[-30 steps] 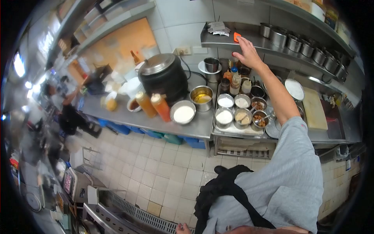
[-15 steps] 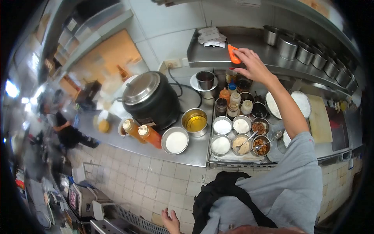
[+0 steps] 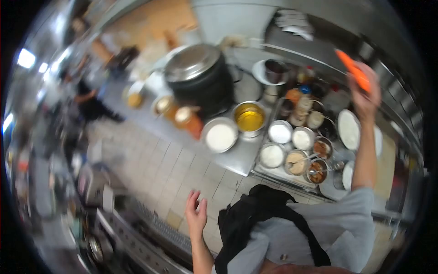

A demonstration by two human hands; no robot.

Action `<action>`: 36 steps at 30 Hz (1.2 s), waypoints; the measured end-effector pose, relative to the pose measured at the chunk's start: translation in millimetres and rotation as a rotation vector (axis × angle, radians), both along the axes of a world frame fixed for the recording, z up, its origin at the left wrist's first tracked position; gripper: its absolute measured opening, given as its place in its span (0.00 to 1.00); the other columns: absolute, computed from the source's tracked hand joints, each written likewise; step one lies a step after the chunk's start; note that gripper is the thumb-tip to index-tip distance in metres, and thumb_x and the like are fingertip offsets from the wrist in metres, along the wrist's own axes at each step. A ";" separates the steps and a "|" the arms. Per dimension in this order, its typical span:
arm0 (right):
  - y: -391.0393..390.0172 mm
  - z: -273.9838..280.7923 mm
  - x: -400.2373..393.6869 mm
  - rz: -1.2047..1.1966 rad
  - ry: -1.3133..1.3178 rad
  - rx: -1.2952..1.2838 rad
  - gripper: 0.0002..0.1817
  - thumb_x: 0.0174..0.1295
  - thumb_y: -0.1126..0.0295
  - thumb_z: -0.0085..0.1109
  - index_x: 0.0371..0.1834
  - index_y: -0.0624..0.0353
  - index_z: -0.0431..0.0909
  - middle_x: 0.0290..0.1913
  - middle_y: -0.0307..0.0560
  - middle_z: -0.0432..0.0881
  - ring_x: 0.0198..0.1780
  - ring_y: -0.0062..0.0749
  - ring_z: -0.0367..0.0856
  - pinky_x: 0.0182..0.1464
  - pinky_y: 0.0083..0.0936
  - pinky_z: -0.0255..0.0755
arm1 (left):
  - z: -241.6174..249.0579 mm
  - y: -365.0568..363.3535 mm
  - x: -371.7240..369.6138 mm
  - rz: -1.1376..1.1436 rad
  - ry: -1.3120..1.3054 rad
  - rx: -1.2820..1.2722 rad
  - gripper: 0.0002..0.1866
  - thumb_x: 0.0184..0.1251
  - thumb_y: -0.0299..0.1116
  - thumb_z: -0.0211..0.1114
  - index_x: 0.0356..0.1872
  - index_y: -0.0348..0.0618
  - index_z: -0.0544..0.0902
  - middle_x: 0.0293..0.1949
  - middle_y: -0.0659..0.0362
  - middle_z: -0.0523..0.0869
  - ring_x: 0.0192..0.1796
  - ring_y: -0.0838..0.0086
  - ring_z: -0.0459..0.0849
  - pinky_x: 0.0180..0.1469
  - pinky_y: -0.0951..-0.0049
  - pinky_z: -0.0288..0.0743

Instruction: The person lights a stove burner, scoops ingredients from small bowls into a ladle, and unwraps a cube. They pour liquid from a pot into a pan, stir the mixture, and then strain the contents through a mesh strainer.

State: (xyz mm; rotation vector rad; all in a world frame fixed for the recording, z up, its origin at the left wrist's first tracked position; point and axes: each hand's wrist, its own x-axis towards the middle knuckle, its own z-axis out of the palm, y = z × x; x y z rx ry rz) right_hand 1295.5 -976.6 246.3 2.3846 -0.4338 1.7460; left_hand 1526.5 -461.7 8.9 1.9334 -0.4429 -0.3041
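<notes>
The right hand (image 3: 367,98) grips an orange tool (image 3: 352,68) right of the tray (image 3: 280,173), droppable if fingers slip; left of the tray, the left hand (image 3: 196,216) is loosely open.

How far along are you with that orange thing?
Picking up the orange thing looks done: my right hand has it up in the air. The little pots already have food in them. My left hand is open and empty. Probably left: using it or putting it down, since it isn't resting on the counter.
</notes>
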 end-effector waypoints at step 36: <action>933.8 -311.8 190.1 1.774 1.880 -0.443 0.33 0.67 0.69 0.59 0.76 0.56 0.62 0.57 0.66 0.76 0.60 0.61 0.77 0.64 0.42 0.73 | -296.8 525.7 -259.9 1.881 0.481 -1.099 0.36 0.75 0.53 0.62 0.72 0.37 0.68 0.53 0.54 0.83 0.52 0.68 0.83 0.47 0.68 0.79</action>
